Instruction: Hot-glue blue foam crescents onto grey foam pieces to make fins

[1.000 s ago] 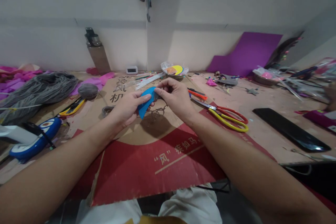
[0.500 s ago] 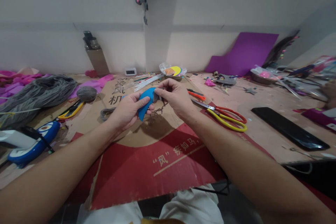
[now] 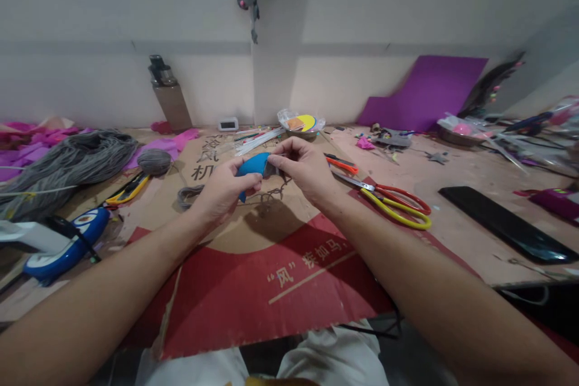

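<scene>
Over the middle of the cardboard, my left hand grips a small curved piece of blue craft sheet, thumb on top and fingers behind. Whether it is felt, foam or paper I cannot tell. My right hand pinches at its right end, thumb against forefinger. A small grey bit shows there, partly hidden by the fingers. Grey yarn lies just left of my left hand. To the right of my right hand rest scissors with red and yellow handles, beside an orange cutter.
Red-printed cardboard covers the table's front. Left are a grey yarn ball, a yarn skein, a yellow cutter and a blue-white glue gun. A black slab lies right; a purple sheet leans on the wall.
The blue piece has tilted, so less of its lower end shows below my left thumb. Both hands stay together at the same spot. The whole view has shifted slightly.
</scene>
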Demonstrator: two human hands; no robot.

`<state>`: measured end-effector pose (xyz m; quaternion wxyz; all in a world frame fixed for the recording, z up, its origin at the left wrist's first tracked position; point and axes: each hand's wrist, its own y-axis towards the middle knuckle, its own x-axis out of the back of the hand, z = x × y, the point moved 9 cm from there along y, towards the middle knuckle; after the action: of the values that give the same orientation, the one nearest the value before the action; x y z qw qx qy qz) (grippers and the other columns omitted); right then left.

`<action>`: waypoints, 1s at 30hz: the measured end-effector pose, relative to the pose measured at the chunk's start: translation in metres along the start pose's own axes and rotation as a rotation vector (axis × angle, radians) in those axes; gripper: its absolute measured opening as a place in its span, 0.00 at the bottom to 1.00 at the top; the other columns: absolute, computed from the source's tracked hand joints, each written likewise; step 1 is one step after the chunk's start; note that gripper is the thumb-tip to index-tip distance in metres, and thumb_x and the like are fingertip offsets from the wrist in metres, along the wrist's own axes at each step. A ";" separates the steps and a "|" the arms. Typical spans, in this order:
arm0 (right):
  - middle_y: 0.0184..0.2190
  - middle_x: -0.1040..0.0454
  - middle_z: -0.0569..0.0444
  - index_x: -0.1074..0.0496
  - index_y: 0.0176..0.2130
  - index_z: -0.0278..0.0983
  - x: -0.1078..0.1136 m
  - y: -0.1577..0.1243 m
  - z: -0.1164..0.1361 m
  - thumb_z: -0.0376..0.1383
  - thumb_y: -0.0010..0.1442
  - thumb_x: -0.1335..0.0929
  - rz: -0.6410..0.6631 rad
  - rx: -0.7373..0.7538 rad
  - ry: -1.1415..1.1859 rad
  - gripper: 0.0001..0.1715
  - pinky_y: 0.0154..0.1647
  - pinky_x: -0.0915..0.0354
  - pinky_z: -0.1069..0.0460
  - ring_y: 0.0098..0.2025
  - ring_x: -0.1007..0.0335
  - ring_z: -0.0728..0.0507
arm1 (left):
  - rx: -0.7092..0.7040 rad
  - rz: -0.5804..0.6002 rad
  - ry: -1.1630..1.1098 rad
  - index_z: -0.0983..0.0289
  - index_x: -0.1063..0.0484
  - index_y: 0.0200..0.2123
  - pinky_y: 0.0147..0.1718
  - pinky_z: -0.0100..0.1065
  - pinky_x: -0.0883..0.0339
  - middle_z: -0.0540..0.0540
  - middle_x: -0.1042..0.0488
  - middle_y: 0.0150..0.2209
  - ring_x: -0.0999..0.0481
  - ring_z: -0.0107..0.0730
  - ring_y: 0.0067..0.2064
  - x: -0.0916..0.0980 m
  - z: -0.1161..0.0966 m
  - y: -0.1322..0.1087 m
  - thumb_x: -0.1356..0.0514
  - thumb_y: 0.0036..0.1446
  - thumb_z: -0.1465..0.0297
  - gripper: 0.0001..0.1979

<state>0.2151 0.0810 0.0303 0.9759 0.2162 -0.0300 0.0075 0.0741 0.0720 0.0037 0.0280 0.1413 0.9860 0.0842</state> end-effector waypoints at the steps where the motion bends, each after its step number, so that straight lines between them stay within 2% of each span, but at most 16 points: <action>1: 0.21 0.35 0.61 0.31 0.28 0.36 -0.001 0.000 0.000 0.38 0.49 0.28 0.004 -0.003 0.000 0.10 0.25 0.47 0.54 0.23 0.44 0.53 | -0.011 -0.018 0.038 0.65 0.31 0.32 0.24 0.28 0.45 0.48 0.33 0.25 0.36 0.23 0.25 0.002 0.000 0.000 0.35 0.46 0.72 0.09; 6: 0.21 0.36 0.61 0.32 0.28 0.36 -0.003 -0.001 -0.002 0.37 0.50 0.28 0.022 -0.015 -0.039 0.09 0.25 0.45 0.54 0.24 0.43 0.53 | -0.045 -0.097 0.203 0.63 0.33 0.28 0.24 0.29 0.46 0.47 0.37 0.23 0.39 0.24 0.24 0.009 -0.002 0.000 0.35 0.44 0.69 0.09; 10: 0.21 0.36 0.60 0.31 0.28 0.35 -0.004 -0.003 0.003 0.37 0.51 0.28 0.028 0.004 -0.091 0.09 0.26 0.45 0.54 0.25 0.44 0.53 | -0.036 -0.099 0.279 0.63 0.34 0.27 0.24 0.30 0.47 0.47 0.36 0.22 0.39 0.25 0.23 0.011 -0.002 0.001 0.36 0.45 0.67 0.09; 17: 0.22 0.35 0.60 0.30 0.28 0.35 -0.006 -0.004 0.009 0.35 0.51 0.29 0.045 0.073 -0.143 0.07 0.27 0.46 0.54 0.25 0.44 0.53 | -0.036 -0.117 0.402 0.63 0.35 0.25 0.24 0.31 0.48 0.47 0.37 0.21 0.40 0.25 0.24 0.014 -0.003 -0.001 0.39 0.48 0.68 0.07; 20: 0.22 0.35 0.60 0.30 0.28 0.35 -0.005 -0.004 0.009 0.35 0.52 0.29 0.038 0.078 -0.136 0.07 0.27 0.45 0.54 0.25 0.44 0.52 | -0.066 -0.093 0.460 0.63 0.33 0.28 0.26 0.31 0.47 0.47 0.36 0.23 0.39 0.26 0.26 0.010 -0.011 -0.003 0.39 0.48 0.67 0.07; 26: 0.24 0.32 0.59 0.31 0.28 0.36 -0.002 -0.003 0.005 0.36 0.50 0.28 0.032 0.028 -0.075 0.09 0.29 0.41 0.53 0.27 0.40 0.51 | -0.137 -0.036 0.610 0.64 0.31 0.35 0.33 0.33 0.42 0.49 0.31 0.30 0.33 0.32 0.33 0.000 -0.025 -0.005 0.36 0.46 0.64 0.13; 30: 0.23 0.33 0.59 0.30 0.29 0.36 -0.002 -0.003 0.004 0.37 0.50 0.28 0.030 0.032 -0.120 0.08 0.28 0.43 0.53 0.27 0.41 0.51 | -0.135 -0.085 0.643 0.63 0.30 0.33 0.32 0.33 0.42 0.48 0.32 0.29 0.34 0.31 0.32 0.005 -0.023 -0.004 0.38 0.48 0.64 0.10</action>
<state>0.2127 0.0762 0.0325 0.9686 0.2311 -0.0916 0.0096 0.0665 0.0655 0.0254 -0.2717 0.0642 0.9416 0.1882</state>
